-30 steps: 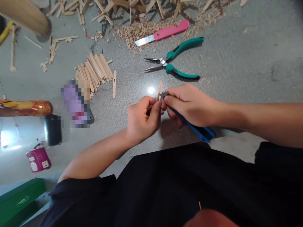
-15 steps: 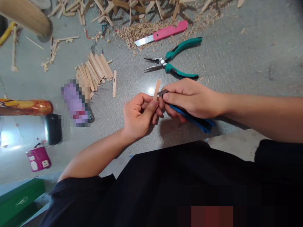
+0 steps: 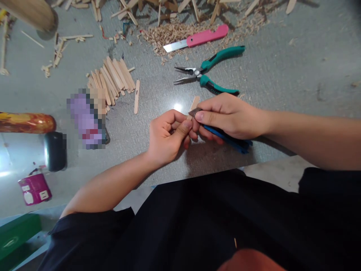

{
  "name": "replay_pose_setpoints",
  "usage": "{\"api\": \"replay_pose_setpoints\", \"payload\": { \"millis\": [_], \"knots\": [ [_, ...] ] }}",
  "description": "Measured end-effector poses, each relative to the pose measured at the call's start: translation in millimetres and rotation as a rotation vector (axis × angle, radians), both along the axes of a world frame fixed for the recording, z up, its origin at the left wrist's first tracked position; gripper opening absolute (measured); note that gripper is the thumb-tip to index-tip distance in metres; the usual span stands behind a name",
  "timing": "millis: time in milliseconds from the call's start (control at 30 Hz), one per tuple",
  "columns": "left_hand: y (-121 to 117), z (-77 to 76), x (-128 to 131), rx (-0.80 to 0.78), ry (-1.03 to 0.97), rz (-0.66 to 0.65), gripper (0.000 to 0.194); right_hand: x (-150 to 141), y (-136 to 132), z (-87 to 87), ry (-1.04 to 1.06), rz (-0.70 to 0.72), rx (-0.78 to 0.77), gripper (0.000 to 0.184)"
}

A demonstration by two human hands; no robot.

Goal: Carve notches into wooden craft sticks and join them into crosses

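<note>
My left hand (image 3: 170, 131) is closed, pinching the lower end of a wooden popsicle stick (image 3: 195, 101) between thumb and fingers. My right hand (image 3: 232, 116) grips a blue utility knife (image 3: 235, 141), thumb beside its short grey blade. The blade lies across the stick just above my left fingertips, apparently touching it. Beyond my hands, pliers (image 3: 207, 73) with green handles lie with spread jaws. A loose stick (image 3: 137, 96) with a small slot or mark rests left of them, beside a pile of popsicle sticks (image 3: 113, 79).
A pink folding knife (image 3: 207, 36), blade out, lies by wood shavings (image 3: 169, 34). Crossed-stick pieces (image 3: 160, 9) line the far side. To the left are a blurred purple phone-like object (image 3: 86, 118), a black rounded case (image 3: 55, 151) and a magenta device (image 3: 35, 189).
The blade has moved onto the stick, covering more of it, and the stick leans further right. My left hand has shifted slightly right. The whole view has shifted a little.
</note>
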State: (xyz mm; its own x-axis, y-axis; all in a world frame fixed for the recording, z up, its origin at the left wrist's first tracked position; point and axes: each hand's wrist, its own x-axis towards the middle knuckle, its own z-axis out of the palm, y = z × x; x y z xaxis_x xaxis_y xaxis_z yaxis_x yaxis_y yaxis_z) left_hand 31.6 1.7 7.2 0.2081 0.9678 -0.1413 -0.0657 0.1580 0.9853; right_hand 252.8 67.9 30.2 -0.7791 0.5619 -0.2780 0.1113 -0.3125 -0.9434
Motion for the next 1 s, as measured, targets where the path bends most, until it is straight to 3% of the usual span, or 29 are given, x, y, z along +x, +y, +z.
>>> {"api": "replay_pose_setpoints", "payload": {
  "millis": [167,600,900,1000],
  "knots": [
    [-1,0.0,1,0.012,-0.01,-0.001,0.06,0,-3,-2.4,0.058,-0.024,-0.015,0.043],
    [-7,-7.7,7,0.045,0.018,0.081,0.053,-9,-17,6.6,-0.123,-0.2,0.013,0.045],
    [-2,-8.2,1,0.03,-0.016,0.006,0.055,-6,-15,6.3,-0.109,-0.163,0.04,0.045],
    [-2,-7.2,1,0.055,0.018,0.035,0.055,-5,-13,6.6,-0.135,-0.17,0.046,0.043]
  ]
}}
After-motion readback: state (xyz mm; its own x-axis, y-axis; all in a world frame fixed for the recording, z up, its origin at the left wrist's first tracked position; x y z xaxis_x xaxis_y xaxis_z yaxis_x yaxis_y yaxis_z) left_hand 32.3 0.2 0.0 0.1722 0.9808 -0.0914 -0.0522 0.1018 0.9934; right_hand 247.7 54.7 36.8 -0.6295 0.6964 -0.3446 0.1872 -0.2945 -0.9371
